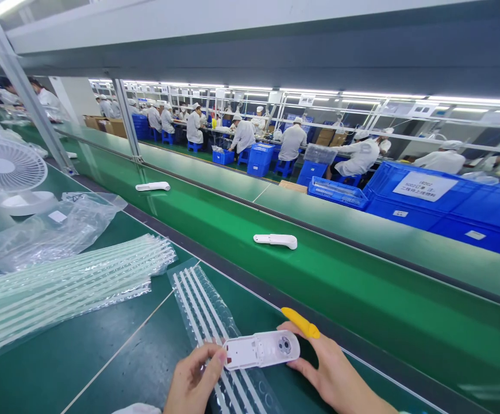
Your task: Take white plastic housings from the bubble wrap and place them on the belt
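Between my two hands is a white plastic housing, its inner side facing up, with a round dark-dotted part at its right end. My left hand pinches the left end between thumb and fingers. My right hand grips the rounded right end; a yellow finger cot covers one fingertip. Beneath the housing lies a clear bag of white strips on the green table. Two similar white housings, a nearer one and a farther one, rest on the green conveyor belt.
Left on the table are a stack of bagged strips, a crumpled plastic bag and a white fan. The conveyor belt runs along the far side. Blue crates and seated people in white stand beyond. A shelf hangs overhead.
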Demonstrator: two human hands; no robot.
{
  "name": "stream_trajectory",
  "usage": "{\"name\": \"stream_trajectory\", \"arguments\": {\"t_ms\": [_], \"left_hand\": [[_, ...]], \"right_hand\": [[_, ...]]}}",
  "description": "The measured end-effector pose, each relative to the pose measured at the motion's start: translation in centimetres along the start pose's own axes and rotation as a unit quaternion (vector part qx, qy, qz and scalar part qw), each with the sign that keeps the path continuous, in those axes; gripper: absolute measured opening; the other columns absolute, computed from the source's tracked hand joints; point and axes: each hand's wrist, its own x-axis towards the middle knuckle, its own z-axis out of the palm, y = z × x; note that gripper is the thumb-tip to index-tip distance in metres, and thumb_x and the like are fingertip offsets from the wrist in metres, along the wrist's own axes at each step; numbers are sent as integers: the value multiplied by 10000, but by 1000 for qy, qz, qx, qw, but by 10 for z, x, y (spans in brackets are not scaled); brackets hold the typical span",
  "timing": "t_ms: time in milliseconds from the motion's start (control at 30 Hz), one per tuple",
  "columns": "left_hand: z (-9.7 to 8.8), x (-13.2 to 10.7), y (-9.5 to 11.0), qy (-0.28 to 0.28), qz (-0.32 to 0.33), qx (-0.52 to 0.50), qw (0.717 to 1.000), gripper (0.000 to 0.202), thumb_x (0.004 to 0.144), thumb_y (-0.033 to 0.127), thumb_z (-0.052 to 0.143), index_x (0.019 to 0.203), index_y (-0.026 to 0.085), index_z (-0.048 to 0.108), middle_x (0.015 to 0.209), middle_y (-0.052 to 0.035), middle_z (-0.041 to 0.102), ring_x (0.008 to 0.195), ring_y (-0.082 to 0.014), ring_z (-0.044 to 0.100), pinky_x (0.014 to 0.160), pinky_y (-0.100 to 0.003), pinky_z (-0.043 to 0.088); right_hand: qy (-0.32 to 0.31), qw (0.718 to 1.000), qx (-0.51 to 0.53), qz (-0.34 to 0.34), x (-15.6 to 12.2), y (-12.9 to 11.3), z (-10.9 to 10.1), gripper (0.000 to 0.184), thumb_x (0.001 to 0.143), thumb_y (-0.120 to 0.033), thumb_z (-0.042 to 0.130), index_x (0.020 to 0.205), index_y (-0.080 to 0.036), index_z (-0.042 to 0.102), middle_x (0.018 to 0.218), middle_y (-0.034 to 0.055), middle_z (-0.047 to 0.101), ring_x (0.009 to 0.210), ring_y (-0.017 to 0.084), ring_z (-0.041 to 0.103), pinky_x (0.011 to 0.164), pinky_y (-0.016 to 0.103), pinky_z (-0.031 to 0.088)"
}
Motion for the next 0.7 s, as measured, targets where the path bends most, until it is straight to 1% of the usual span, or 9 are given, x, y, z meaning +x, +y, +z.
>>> {"name": "stream_trajectory", "arguments": {"t_ms": [67,167,233,333,400,467,567,633,700], "left_hand": [[2,-2,3,37,0,-21,999,504,677,688,526,696,223,721,799,-8,712,828,-232,595,768,-231,437],[4,-5,5,105,-20,-31,994,570,641,754,475,669,246,730,878,-5,717,957,-263,578,871,-247,396],[4,-5,5,112,-42,-19,993,589,622,771,468,654,245,730,881,-13,717,976,-284,573,890,-269,388],[3,-4,5,97,-57,-3,994,610,613,780,460,672,239,735,913,-24,713,1012,-304,556,924,-292,366],[3,-4,6,99,-59,-4,993,602,609,779,464,670,244,734,911,-21,715,1012,-305,555,919,-290,364],[4,-5,8,106,-57,-12,993,588,599,780,471,654,255,730,861,-11,723,971,-296,573,893,-280,376],[5,-5,11,111,-49,-27,992,560,614,761,483,647,259,729,822,-1,728,920,-277,593,856,-258,394],[4,-5,10,100,-43,-23,994,529,652,720,496,661,246,729,833,-5,726,913,-267,593,838,-245,399],[1,-4,6,74,-32,-13,997,487,692,666,514,681,227,724,830,-11,720,886,-251,593,794,-232,414]], "right_hand": [[20,999,46,15,2,1,5,284,836,-297,510,1118,-261,527,1176,43,584,1071,208,549,933,352,434],[37,993,101,48,3,3,10,275,797,-298,547,1067,-242,556,1173,65,591,1050,241,562,915,394,438],[44,987,146,57,2,4,13,260,775,-295,568,1027,-229,575,1162,78,599,1037,249,571,910,400,441],[56,971,231,39,-1,6,18,253,781,-301,574,1021,-221,570,1148,80,607,1019,220,587,909,350,451],[64,963,262,26,-2,7,20,260,793,-330,574,1026,-214,565,1146,86,609,1011,206,594,900,319,460],[67,964,256,16,-3,7,22,269,801,-369,569,1014,-205,573,1139,95,613,1017,208,592,903,317,459],[66,974,216,11,-5,5,21,286,804,-404,560,1009,-206,584,1123,88,623,1011,216,596,900,329,463],[77,980,181,19,-8,1,17,300,799,-405,563,1043,-231,576,1120,66,626,1008,214,598,884,328,475],[96,984,148,17,-12,-5,11,317,802,-383,564,1097,-266,549,1131,42,619,1028,206,587,879,322,480]]}}
